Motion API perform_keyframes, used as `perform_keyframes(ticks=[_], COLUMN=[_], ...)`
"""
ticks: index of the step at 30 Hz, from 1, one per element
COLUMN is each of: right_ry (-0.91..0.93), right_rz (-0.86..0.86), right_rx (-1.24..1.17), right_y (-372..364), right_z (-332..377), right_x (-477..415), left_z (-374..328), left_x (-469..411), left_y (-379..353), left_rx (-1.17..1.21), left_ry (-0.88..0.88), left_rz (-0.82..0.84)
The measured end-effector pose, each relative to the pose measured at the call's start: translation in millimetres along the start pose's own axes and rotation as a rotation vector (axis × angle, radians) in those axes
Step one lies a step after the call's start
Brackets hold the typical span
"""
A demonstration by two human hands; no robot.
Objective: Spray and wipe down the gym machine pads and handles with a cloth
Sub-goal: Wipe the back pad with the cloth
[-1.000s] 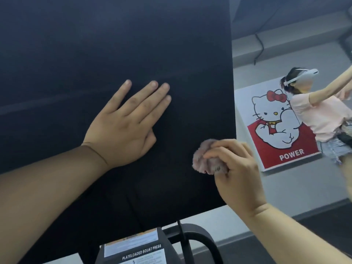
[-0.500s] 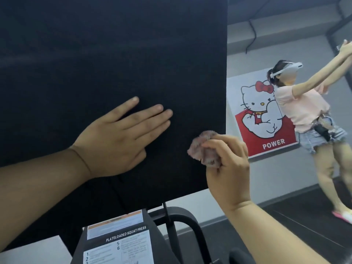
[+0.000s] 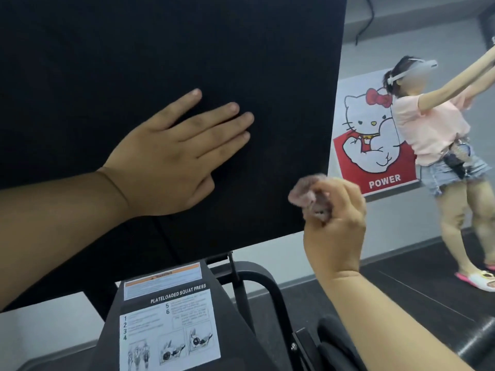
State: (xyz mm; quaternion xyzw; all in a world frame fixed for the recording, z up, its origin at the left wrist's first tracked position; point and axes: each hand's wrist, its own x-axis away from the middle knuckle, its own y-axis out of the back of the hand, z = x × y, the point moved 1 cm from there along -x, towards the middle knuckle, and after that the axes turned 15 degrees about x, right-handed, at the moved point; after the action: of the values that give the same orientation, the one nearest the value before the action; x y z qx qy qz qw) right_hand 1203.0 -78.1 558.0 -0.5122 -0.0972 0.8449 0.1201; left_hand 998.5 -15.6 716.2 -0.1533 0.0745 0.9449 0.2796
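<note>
A large black machine pad (image 3: pixel 166 49) fills the upper left of the view. My left hand (image 3: pixel 171 159) lies flat against it, fingers spread and pointing right. My right hand (image 3: pixel 334 223) is closed around a crumpled pinkish cloth (image 3: pixel 308 192), held at the pad's lower right corner. The cloth bunch sticks out above my fingers, at the pad's edge. No spray bottle is visible.
Below the pad stands the black machine frame (image 3: pixel 257 285) with a "PLATELOADED SQUAT PRESS" instruction label (image 3: pixel 168 317). At the right another person (image 3: pixel 439 145) in a pink shirt stands with raised arms before a cartoon "POWER" poster (image 3: pixel 375 145). Dark floor matting (image 3: pixel 417 285) lies at right.
My right hand with the cloth has slid down and right toward the pad's lower corner. The view has tilted down, showing more of the label. My left hand stays flat on the pad.
</note>
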Motion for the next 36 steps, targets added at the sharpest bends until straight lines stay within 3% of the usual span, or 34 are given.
perform_keyframes(ticks=[2, 7, 9, 12, 16, 18, 19, 22, 24, 28, 33, 36], right_ry=[-0.069, -0.346, -0.461, -0.645, -0.957, -1.012, -0.988, -0.91, -0.914, -0.911, -0.938, -0.946], right_rz=[0.12, 0.22, 0.426, 0.74, 0.948, 0.942, 0.867, 0.403, 0.284, 0.77, 0.782, 0.848], right_rx=[-0.032, -0.229, -0.366, -0.763, -1.315, -1.279, -1.121, -0.604, -0.519, -0.8, -1.028, -1.117], right_y=[8, 16, 20, 30, 36, 37, 35, 29, 18, -19, -22, -14], right_z=[0, 5, 12, 31, 36, 25, 14, -5, -18, -32, -53, -56], right_x=[1, -24, -9, 19, 17, 19, 20, -1, -21, -27, -23, -21], left_z=[-5, -14, -30, -67, -99, -97, -92, -71, -74, -102, -128, -139], left_x=[0, -1, 0, 2, -3, -7, -11, -33, -48, -51, -50, -50], left_y=[-3, -7, -10, -18, -27, -30, -29, -24, -29, -68, -85, -89], left_rx=[0.032, 0.095, 0.181, 0.422, 0.67, 0.752, 0.776, 0.679, 0.575, 0.345, 0.24, 0.287], left_ry=[0.015, 0.067, 0.049, -0.062, -0.068, -0.001, 0.03, 0.144, 0.18, 0.134, 0.121, -0.02], left_rz=[-0.017, -0.077, -0.051, 0.008, 0.007, -0.029, -0.061, -0.244, -0.341, -0.328, -0.268, -0.16])
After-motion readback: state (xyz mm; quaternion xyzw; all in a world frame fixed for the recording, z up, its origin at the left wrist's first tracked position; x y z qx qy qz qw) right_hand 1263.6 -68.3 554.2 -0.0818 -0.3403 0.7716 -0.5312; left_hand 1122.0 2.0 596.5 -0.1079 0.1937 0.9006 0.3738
